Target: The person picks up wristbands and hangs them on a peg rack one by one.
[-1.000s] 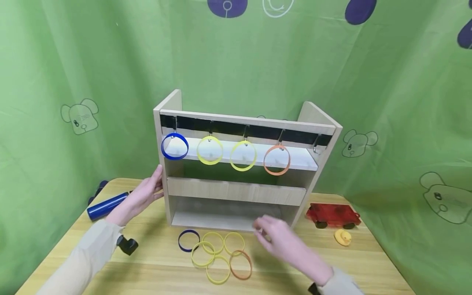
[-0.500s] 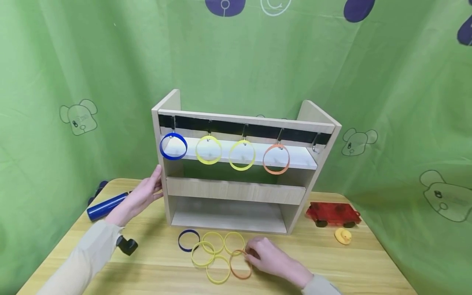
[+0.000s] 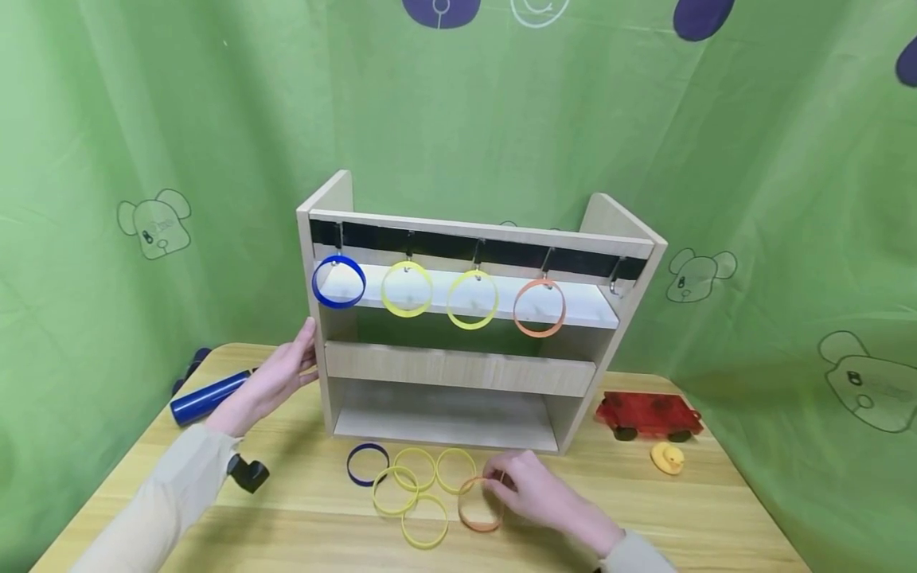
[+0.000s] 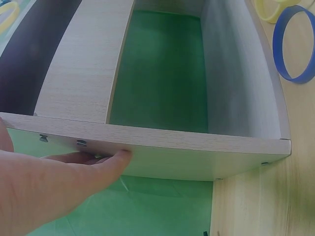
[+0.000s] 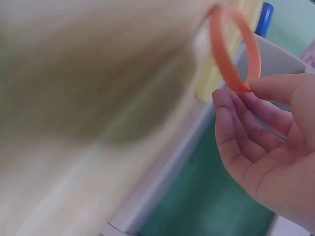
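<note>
Orange ring, in front of the rack, is pinched by the right hand; its thin rim may slip. Left hand touches the rack's left side, unclamped.

On the tabletop, the rack is flanked by a cylinder left and a toy cart right; loose rings are spread before it.

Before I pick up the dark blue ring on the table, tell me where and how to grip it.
I'd pinch the left rim of the dark blue ring, coming down from the left: the thin hoop lies flat with that arc free, while its lower right edge appears to meet a yellow ring.
</note>
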`<state>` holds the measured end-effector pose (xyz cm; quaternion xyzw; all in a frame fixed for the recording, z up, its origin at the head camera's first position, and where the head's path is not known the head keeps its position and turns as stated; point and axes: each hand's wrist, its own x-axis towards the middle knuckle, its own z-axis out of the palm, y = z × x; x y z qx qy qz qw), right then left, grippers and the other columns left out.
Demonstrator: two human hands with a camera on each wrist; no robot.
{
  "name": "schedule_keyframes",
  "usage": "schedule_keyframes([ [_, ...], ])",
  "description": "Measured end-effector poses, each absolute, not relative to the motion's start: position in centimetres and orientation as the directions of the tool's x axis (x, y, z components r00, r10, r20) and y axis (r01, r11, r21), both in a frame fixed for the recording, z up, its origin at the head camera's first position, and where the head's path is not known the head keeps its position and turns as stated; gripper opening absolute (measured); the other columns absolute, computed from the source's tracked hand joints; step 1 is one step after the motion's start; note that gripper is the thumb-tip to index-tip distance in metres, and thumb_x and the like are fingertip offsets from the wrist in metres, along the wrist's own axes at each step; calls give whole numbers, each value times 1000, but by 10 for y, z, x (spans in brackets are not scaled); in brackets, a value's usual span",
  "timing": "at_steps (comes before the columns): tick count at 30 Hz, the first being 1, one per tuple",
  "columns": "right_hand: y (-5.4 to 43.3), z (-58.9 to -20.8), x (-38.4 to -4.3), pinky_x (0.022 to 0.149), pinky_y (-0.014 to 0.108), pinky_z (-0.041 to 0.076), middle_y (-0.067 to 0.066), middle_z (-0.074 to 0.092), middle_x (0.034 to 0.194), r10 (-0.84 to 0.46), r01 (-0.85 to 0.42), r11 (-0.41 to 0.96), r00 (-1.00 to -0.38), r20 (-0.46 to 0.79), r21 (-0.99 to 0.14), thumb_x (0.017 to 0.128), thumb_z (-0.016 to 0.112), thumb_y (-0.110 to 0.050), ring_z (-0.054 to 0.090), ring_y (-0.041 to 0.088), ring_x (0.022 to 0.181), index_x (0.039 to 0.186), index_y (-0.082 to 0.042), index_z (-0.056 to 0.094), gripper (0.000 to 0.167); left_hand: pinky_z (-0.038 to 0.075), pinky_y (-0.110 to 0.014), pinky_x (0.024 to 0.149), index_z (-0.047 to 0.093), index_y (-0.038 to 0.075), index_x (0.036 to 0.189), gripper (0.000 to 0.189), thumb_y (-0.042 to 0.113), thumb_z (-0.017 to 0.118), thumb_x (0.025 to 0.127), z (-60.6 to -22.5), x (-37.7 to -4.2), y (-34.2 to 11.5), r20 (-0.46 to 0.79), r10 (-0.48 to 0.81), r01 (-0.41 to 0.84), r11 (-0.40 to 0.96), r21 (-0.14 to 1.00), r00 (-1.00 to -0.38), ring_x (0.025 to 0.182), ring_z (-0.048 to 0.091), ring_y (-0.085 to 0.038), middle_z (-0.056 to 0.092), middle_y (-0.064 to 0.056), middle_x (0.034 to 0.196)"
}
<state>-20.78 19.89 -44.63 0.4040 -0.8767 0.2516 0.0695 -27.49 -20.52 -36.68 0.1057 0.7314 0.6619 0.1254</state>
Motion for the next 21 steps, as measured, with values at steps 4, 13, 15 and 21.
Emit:
schedule_keyframes([
  [4,204,-431,-207,56,10,51,3,71,76,-646,-744,564,-667,370,-357,84,72,1,58,-4,66,85,-4,70,6,12,-59,127,1,3,159,94,72,18,97,-366,-275,-206,-45,315,-13,101,995,-948,154,6,-43,4,-25,166],
  [13,220,-368,-203,56,9,53,0,69,77,-582,-758,617,-622,525,-213,80,76,0,58,-1,66,85,-6,71,9,13,-58,126,3,2,159,94,71,19,97,-366,-276,-205,-46,304,-17,99,995,-952,154,7,-44,5,-26,165],
  [15,225,-350,-203,57,10,54,0,70,77,-566,-761,624,-595,570,-175,80,76,-1,60,0,66,86,-6,71,9,13,-59,126,3,2,158,93,70,18,98,-365,-275,-204,-42,306,-12,98,995,-951,154,7,-44,5,-27,165],
  [21,243,-286,-198,64,8,55,1,73,84,-492,-731,673,-556,670,-114,80,75,4,65,5,71,93,-5,71,16,13,-59,126,3,1,158,91,68,18,99,-364,-273,-202,-38,311,-8,98,995,-950,154,7,-44,6,-27,165],
])
